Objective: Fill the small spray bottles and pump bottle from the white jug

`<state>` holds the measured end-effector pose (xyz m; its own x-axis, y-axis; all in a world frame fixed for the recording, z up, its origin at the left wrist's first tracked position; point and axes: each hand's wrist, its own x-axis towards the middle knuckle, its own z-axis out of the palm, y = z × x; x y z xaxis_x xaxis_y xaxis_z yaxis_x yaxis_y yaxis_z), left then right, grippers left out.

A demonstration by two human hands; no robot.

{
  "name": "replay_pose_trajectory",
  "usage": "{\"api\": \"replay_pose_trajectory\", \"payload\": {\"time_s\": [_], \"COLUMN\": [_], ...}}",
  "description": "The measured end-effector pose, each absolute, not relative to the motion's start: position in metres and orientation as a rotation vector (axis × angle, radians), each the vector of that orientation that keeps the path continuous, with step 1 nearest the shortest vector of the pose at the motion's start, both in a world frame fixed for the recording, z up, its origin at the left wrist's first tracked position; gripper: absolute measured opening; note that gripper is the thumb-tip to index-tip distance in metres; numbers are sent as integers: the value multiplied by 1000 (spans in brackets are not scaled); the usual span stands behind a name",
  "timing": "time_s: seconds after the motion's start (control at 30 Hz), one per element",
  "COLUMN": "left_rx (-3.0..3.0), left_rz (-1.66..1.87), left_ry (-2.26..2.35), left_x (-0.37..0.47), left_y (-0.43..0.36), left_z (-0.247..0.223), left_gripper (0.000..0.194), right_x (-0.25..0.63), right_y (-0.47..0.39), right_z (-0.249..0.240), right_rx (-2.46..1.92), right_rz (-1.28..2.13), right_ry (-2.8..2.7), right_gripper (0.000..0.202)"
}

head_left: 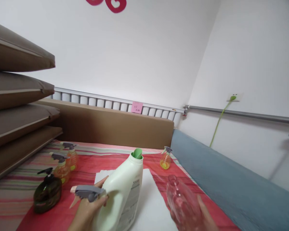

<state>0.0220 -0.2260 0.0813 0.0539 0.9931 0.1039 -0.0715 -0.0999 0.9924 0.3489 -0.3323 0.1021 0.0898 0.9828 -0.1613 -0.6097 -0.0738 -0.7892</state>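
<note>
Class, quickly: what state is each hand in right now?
Left hand: closed, holding the pale green jug and gray spray head.
Right hand: closed around a transparent bottle.

pump bottle (47,194) left of jug (122,184)

White walls (156,54) | pale radiator (98,102) behind brown board (110,126) | blue panel (219,175) right | brown cushions (16,99) stacked left

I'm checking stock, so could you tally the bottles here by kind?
Yellowish spray bottles: 3
Dark pump bottle: 1
Large pale green bottle: 1
Clear open-topped bottle: 1
Total: 6
</note>
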Motion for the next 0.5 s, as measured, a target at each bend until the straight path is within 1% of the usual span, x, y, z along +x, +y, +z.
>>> {"api": "replay_pose_trajectory", "payload": {"time_s": [0.13, 0.23, 0.37, 0.5], "left_rx": [1344, 1393, 1447, 1400], "left_rz": [1230, 1244, 1202, 1249], "left_ry": [1027, 976, 873, 838], "left_x": [21, 21, 23, 29], "left_y": [-227, -223, -219, -217], "left_z": [77, 69, 57, 44], "left_gripper": [59, 56, 55, 56], "right_x": [346, 341, 339, 342], "right_y": [-322, -315, -306, -301], "right_z": [148, 174, 191, 195], "right_rx": [-803, -849, -954, -1028], "right_rz": [1393, 1340, 1260, 1210], "right_ry": [-528, -573, -623, -710], "right_gripper": [33, 30, 31, 37]}}
